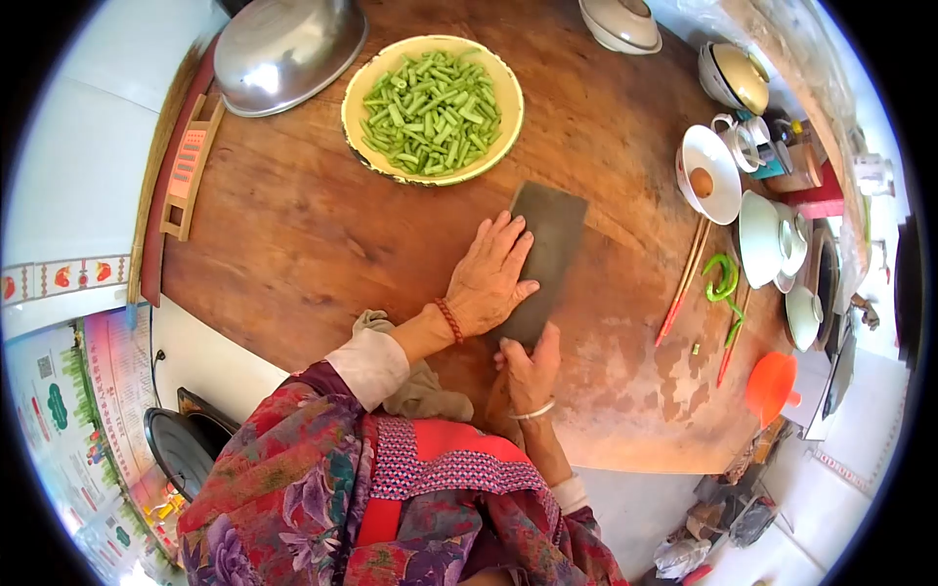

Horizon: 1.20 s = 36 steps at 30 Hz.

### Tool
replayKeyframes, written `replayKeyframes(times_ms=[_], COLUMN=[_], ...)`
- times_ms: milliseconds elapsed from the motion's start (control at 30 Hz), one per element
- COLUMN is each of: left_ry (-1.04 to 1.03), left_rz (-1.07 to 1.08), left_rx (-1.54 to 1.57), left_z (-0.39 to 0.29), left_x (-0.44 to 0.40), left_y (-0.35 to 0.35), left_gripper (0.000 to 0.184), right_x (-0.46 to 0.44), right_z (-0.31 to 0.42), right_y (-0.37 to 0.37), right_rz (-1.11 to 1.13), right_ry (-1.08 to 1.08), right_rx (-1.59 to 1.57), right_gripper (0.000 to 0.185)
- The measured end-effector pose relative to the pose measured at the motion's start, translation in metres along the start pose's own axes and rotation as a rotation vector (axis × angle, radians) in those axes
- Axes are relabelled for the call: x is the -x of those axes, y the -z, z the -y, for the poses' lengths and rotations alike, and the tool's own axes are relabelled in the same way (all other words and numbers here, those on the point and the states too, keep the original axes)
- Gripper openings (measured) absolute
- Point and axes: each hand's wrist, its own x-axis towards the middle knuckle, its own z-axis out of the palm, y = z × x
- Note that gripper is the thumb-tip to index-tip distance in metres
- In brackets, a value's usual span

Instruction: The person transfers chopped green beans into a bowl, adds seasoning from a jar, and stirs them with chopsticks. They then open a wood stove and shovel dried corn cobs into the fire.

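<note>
A broad, dark, rectangular cleaver (553, 249) lies flat or nearly flat over the wooden table, its blade pointing away from me. My right hand (531, 369) is closed around its near end, which the fingers mostly cover. My left hand (491, 277) rests palm down along the left side of the blade, fingers stretched out and overlapping it. Whether anything lies under the blade or the left palm is hidden. Beyond both hands stands a yellow enamel basin (354, 117) holding cut green beans (430, 112).
An upturned metal basin (288, 54) and a grater (191, 166) sit to the left. Along the right are a bowl with an egg (702, 182), chopsticks (684, 283), green peppers (721, 278), stacked bowls (760, 239) and an orange plastic item (772, 386). A cloth (430, 396) lies at the near edge.
</note>
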Motion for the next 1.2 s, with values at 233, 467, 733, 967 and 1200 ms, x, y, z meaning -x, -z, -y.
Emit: replayKeyframes(times_ms=[233, 467, 733, 967, 1200], left_ry=[-0.013, -0.166, 0.105, 0.404, 0.464], left_rz=[-0.065, -0.231, -0.466, -0.486, -0.486], left_rx=[0.161, 0.021, -0.501, -0.359, -0.026], left_z=[-0.011, 0.035, 0.130, 0.157, 0.175], left_x=[-0.024, -0.096, -0.115, -0.051, -0.043], left_y=[0.012, 0.055, 0.114, 0.124, 0.106], left_gripper=[0.053, 0.052, 0.044, 0.050, 0.044], right_x=[-0.016, -0.050, -0.059, -0.051, -0.042], right_z=[0.034, 0.103, 0.102, 0.047, 0.009], right_y=[-0.025, -0.050, -0.025, 0.051, 0.111], right_rz=[0.014, 0.100, 0.078, -0.110, -0.241], right_ry=[0.085, 0.203, 0.185, 0.114, 0.139], right_rx=[-0.119, -0.138, -0.189, -0.090, -0.023], right_gripper=[0.028, 0.031, 0.035, 0.033, 0.037])
